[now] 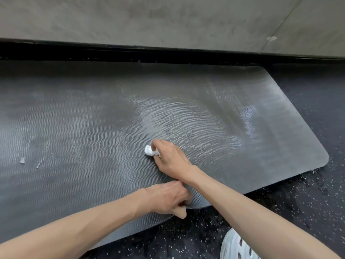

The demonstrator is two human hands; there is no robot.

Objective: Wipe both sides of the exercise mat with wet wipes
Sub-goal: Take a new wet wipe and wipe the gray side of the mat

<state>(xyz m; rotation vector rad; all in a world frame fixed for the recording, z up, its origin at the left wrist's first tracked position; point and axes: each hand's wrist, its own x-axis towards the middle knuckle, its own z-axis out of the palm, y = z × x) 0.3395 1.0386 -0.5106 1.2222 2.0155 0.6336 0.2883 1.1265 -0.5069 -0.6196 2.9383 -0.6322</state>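
Observation:
A dark grey exercise mat [93, 118] with a wavy ribbed texture lies flat on the floor and fills most of the view. Wet shiny streaks show on its right half. My right hand [169, 158] grips a bunched white wet wipe [149, 150] and holds it down on the mat near the middle. My left hand [169, 198] pinches the mat's near edge, thumb under it, and the edge is lifted slightly there.
A grey concrete wall [168, 17] with a black baseboard [130, 53] runs along the mat's far side. Black speckled flooring [280, 212] borders the near and right sides. Small white scraps [22, 160] lie on the mat's left. White patterned fabric [235, 245] shows at bottom right.

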